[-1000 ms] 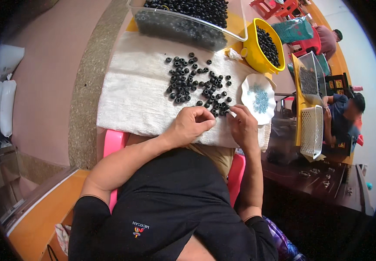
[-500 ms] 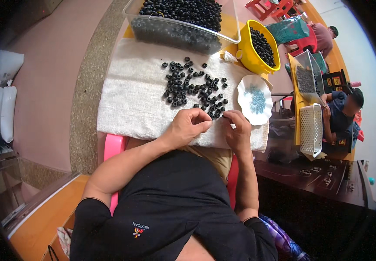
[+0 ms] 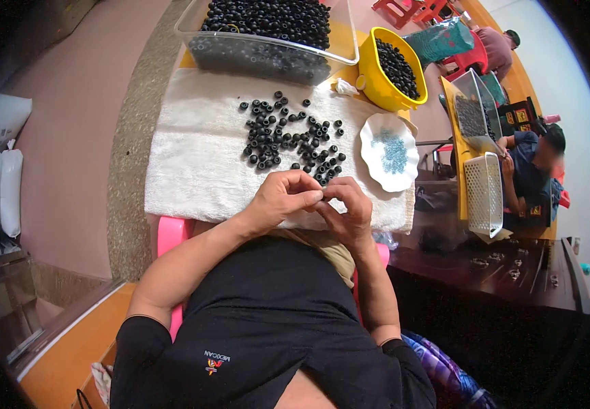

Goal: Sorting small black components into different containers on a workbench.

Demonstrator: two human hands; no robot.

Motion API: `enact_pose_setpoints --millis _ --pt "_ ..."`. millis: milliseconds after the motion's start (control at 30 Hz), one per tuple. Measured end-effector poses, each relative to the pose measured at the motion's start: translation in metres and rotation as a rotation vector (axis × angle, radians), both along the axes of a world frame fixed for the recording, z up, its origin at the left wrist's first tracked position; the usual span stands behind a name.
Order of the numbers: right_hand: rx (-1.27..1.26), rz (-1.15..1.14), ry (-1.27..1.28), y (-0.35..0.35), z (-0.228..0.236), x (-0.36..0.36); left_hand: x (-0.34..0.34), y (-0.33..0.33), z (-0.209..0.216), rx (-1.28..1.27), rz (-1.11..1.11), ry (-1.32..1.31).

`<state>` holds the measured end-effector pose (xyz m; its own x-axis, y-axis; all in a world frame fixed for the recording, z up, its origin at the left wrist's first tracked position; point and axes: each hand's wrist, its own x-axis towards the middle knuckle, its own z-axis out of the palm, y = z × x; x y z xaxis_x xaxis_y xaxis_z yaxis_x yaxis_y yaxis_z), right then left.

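My left hand [image 3: 282, 199] is closed in a pinch, thumb against forefinger, over the near part of a white towel [image 3: 199, 157]. My right hand [image 3: 351, 208] meets it fingertip to fingertip, also pinching. A small dark spot, seemingly a black bead, shows where the fingertips come together; what the left fingers hold is hidden. Just beyond both hands lies a loose spread of round black beads [image 3: 265, 140] with holes through them. To the right of the beads a white scalloped dish [image 3: 371, 163] holds a patch of tiny blue-grey beads [image 3: 394, 154].
Behind the spread stands a clear plastic bin [image 3: 261, 60] full of black beads. A yellow tub [image 3: 370, 75] with more of them is beside it, near a crumpled white tissue [image 3: 344, 87]. Rightward, a person [image 3: 533, 163] sits at another table with a white basket [image 3: 483, 198].
My right hand has moved left from the near right edge of the bead spread to meet my left hand. The left keeps its pinch. The whole view has shifted slightly.
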<state>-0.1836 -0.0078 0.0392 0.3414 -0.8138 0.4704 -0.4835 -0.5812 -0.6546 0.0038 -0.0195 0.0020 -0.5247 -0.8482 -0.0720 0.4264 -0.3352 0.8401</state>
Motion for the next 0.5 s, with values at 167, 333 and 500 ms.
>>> enact_pose_setpoints --millis 167,333,500 --pt "0.045 0.044 -0.027 0.000 0.001 -0.002 0.002 0.001 0.005 0.078 -0.038 0.054" --pt "0.143 0.101 -0.108 0.001 0.002 -0.008 0.003 0.000 0.011 0.133 -0.076 0.077" --pt "0.244 0.104 -0.171 0.008 0.008 -0.005 0.003 0.001 0.009 0.155 -0.094 0.123"
